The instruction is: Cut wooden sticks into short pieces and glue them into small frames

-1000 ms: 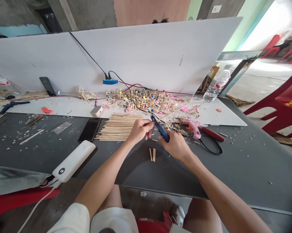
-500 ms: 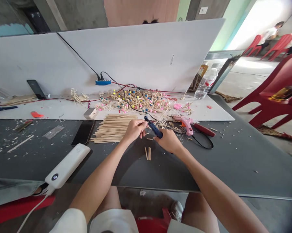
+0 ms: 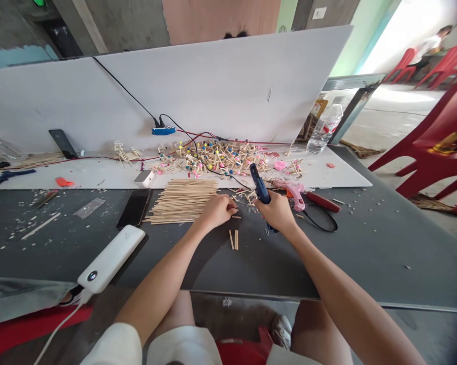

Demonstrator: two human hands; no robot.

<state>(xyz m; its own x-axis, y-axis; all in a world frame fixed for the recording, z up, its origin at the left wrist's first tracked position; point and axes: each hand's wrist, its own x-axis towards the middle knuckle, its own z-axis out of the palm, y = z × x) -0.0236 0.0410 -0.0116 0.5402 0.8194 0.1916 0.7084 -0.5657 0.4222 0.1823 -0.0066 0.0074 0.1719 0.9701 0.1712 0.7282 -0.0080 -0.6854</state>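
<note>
My right hand [image 3: 278, 209] is wrapped round a dark blue pliers-like tool [image 3: 261, 188], its head tilted up and away from me. Low over the table, my left hand [image 3: 221, 209] has its fingers pinched together beside the right end of a bundle of thin wooden sticks [image 3: 182, 200]. What lies between those fingertips is too small to make out. A short stick piece [image 3: 236, 217] rests just below them. Nearer me, several short cut sticks [image 3: 234, 240] lie side by side on the dark table [image 3: 213, 266].
Behind the hands spreads a heap of small stick pieces with coloured balls [image 3: 216, 154]. A pink glue gun [image 3: 297, 196] and a red-handled tool [image 3: 323, 202] lie to the right. On the left are a phone [image 3: 134, 208] and a white power bank [image 3: 111, 259]. A white board [image 3: 220, 91] stands behind.
My right hand has moved the blue tool right, away from my left hand, and turned its head more upright. My left hand has shifted slightly right and lower.
</note>
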